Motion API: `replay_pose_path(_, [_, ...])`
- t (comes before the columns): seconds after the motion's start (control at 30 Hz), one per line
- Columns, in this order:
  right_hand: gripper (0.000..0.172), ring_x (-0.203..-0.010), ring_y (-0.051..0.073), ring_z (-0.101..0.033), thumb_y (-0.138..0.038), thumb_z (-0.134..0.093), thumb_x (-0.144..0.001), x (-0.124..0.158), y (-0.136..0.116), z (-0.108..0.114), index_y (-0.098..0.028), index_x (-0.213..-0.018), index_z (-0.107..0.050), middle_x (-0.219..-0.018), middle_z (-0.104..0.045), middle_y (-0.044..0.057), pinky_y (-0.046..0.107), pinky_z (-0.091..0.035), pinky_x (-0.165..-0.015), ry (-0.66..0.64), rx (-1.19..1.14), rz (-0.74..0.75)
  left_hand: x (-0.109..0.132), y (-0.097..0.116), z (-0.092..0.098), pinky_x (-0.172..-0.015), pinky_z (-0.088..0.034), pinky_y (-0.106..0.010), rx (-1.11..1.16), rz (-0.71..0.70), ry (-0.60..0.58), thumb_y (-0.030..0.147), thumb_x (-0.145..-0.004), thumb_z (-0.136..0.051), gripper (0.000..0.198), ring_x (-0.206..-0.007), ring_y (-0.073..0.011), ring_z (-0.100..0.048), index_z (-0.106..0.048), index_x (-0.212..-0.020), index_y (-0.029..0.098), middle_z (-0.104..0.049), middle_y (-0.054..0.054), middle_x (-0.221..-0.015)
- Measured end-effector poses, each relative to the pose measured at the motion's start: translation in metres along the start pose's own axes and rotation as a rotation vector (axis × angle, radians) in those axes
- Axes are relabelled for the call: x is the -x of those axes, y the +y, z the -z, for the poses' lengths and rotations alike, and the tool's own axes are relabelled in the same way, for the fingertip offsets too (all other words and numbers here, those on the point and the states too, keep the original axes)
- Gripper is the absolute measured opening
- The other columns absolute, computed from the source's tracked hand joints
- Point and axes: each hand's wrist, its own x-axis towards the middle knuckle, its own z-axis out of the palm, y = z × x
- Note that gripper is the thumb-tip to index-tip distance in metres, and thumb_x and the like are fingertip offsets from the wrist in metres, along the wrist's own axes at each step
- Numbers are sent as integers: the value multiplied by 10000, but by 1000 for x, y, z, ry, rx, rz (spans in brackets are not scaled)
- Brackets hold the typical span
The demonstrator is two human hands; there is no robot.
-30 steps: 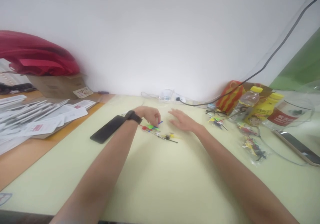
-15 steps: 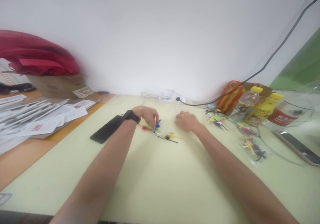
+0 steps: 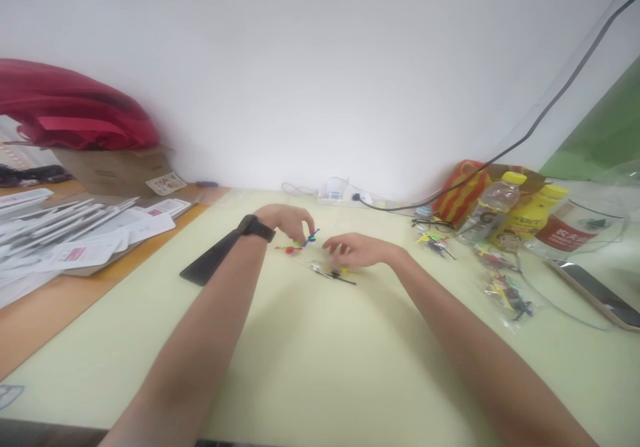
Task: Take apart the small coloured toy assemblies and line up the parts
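Note:
My left hand [image 3: 294, 221], with a black watch on its wrist, has thumb and forefinger bent together on a small blue plastic piece shaped like a propeller [image 3: 313, 237]. Red and green plastic parts [image 3: 289, 250] lie just below those fingers. To the right, my right hand [image 3: 356, 250] is palm down with its fingers apart and holds nothing that I can see. Under its fingertips are a thin rod with white and black parts [image 3: 327, 274] and a yellow piece [image 3: 343, 270], partly covered by the hand.
A dark phone-like slab [image 3: 210, 260] lies beside my left forearm. Bagged plastic parts [image 3: 507, 294], glasses [image 3: 433, 225], bottles [image 3: 495, 204] and a phone [image 3: 600, 294] are on the right. Papers [image 3: 95, 240] and a cardboard box [image 3: 113, 170] occupy the left. A power strip [image 3: 340, 192] sits by the wall.
My right hand has moved left and nearer to me, over the rod and yellow piece, its fingers spreading. The blue piece has shifted upward and tilted at my left fingertips.

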Motion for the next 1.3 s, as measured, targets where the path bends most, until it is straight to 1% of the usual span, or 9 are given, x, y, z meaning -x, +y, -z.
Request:
replay_pose_path(0.17, [545, -1077, 227, -707, -473, -681, -919, 3, -9, 0, -293, -1431, -629, -1302, -726, 66, 318, -547, -894, -106, 35, -3, 2, -7, 4, -746, -533, -310, -53, 83, 40, 487, -475, -891, 565, -816, -261, -711, -819, -999, 288, -791, -65, -876])
replay_pose_path(0.3, [498, -1040, 223, -711, -444, -730, -882, 4, -9, 3, -263, -1344, -688, -1286, -729, 84, 305, -552, -845, -90, -20, 41, 4, -9, 5, -703, -517, -287, -32, 122, 32, 497, -480, -884, 368, -758, -241, -698, -801, -732, 241, -768, -62, -742])
replay_pose_path(0.37, [447, -945, 200, -714, -350, -747, -854, 3, -8, 5, -236, -1284, -710, -1169, -754, 77, 287, -548, -786, -37, -56, 82, 7, -7, 6, -679, -515, -284, -6, 145, 17, 459, -495, -877, 304, -721, -230, -690, -772, -657, 224, -763, -63, -714])
replay_pose_path(0.47, [374, -734, 152, -657, -224, -744, -796, 3, -10, 8, -210, -1170, -736, -853, -726, 6, 256, -500, -675, 80, -38, 122, 15, -1, 8, -661, -514, -286, 40, 148, -8, 406, -515, -877, 265, -682, -215, -678, -766, -664, 217, -766, -62, -721])
replay_pose_path(0.6, [211, -596, 123, -541, -294, -717, -846, 3, -16, 11, -198, -1030, -755, -642, -580, -51, 248, -415, -587, 195, -28, 128, 30, 13, 12, -642, -491, -292, 12, 127, 15, 447, -531, -900, 315, -675, -218, -665, -761, -686, 212, -755, -64, -704])
replay_pose_path(0.73, [235, -688, 149, -632, -388, -617, -950, 7, -27, 12, -205, -1035, -738, -734, -664, -5, 254, -456, -622, 182, -130, 100, 45, 28, 15, -637, -463, -283, 21, 24, 61, 526, -592, -887, 356, -671, -200, -667, -759, -710, 216, -758, -54, -742])
replay_pose_path(0.93, [320, -907, 196, -728, -492, -570, -998, 11, -38, 11, -192, -1022, -681, -974, -752, 80, 316, -574, -827, 173, -411, 85, 49, 46, 15, -640, -483, -286, 212, -245, 241, 595, -698, -838, 417, -696, -195, -714, -705, -823, 220, -761, -40, -796])
replay_pose_path(1.07, [209, -931, 197, -727, -378, -613, -965, 7, -31, 12, -199, -1043, -688, -1011, -751, 76, 383, -583, -933, 195, -623, 137, 44, 48, 13, -612, -500, -283, 243, -307, 309, 588, -730, -823, 433, -674, -188, -714, -656, -839, 204, -751, -46, -791])
replay_pose_path(1.3, [139, -883, 198, -724, -282, -668, -857, 3, -23, 15, -209, -974, -685, -948, -754, 53, 425, -589, -956, 315, -842, 84, 38, 53, 8, -551, -484, -273, 240, -329, 347, 446, -700, -839, 356, -610, -166, -690, -624, -838, 199, -748, -30, -787])
